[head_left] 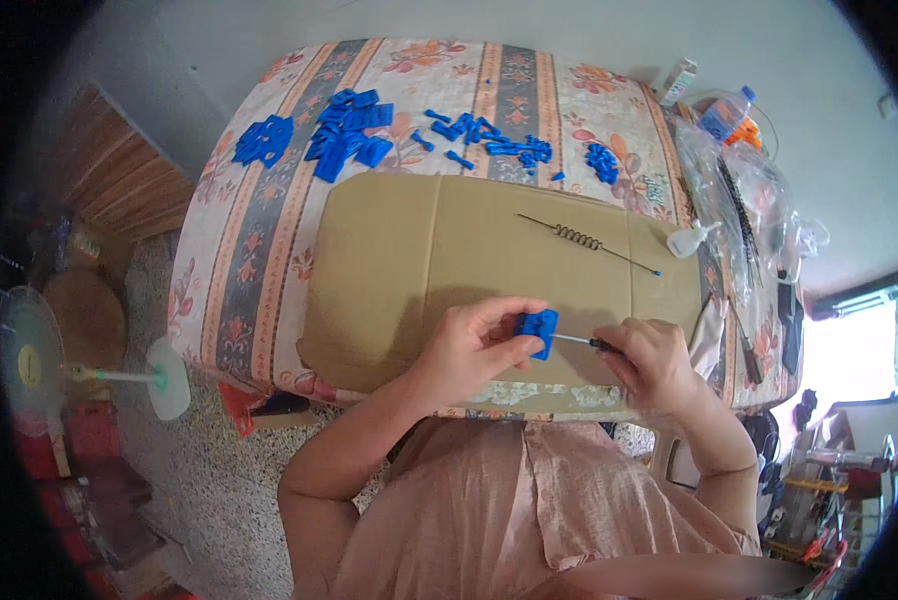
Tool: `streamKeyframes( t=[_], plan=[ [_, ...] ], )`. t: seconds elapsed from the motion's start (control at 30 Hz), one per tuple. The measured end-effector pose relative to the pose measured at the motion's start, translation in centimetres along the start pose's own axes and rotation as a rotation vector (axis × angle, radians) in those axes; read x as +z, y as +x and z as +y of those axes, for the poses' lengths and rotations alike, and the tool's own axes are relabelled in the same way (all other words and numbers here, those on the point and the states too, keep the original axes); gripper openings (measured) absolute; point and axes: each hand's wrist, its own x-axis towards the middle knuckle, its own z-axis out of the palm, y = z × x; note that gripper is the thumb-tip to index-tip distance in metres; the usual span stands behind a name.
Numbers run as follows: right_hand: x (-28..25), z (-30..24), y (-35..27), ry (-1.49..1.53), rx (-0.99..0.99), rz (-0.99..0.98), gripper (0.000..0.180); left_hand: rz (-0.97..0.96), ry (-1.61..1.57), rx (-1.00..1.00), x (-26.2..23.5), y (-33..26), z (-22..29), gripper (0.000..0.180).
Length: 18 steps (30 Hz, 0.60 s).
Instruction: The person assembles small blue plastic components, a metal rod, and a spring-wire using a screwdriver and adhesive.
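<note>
Between the fingers and thumb of my left hand [481,342] is a small blue plastic block [540,328], held above the near part of a cardboard sheet [369,270]. My right hand [651,362] is closed around the dark handle of a screwdriver [575,340]. Its thin pale shaft points left and meets the block's right side; the tip is hidden there. Farther back on the cardboard lies a thin metal rod with a coiled spring [577,237] and a blue tip. A small white squeeze bottle [689,240] rests at the cardboard's right edge.
Blue plastic pieces lie in groups along the far tablecloth: flat plates [264,140], blocks [349,130], rod-like parts [514,148] and a small pile [601,162]. Clear plastic bags [759,190], a bottle [724,115] and a wooden-handled tool [749,355] line the right side.
</note>
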Motion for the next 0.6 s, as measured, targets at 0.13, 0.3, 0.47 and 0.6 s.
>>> streamKeyframes(
  t=[0.13, 0.3, 0.47, 0.6],
  plan=[
    [-0.48, -0.81, 0.23, -0.417, -0.233, 0.022, 0.036, -0.036, -0.045, -0.034, -0.55, 0.18, -0.41, 0.037],
    [-0.43, -0.38, 0.24, -0.12, -0.155, -0.006, 0.028, -0.008, 0.028, 0.035, -0.57, 0.14, -0.76, 0.04],
    [-0.59, -0.3, 0.04, 0.24, 0.051, -0.058, 0.017, -0.002, 0.109, 0.117, -0.1, 0.05, -0.61, 0.041],
    [0.31, 0.18, 0.04, 0.89, 0.452, -0.177, 0.021, 0.018, 0.14, 0.136, 0.15, 0.07, -0.62, 0.042]
  ],
)
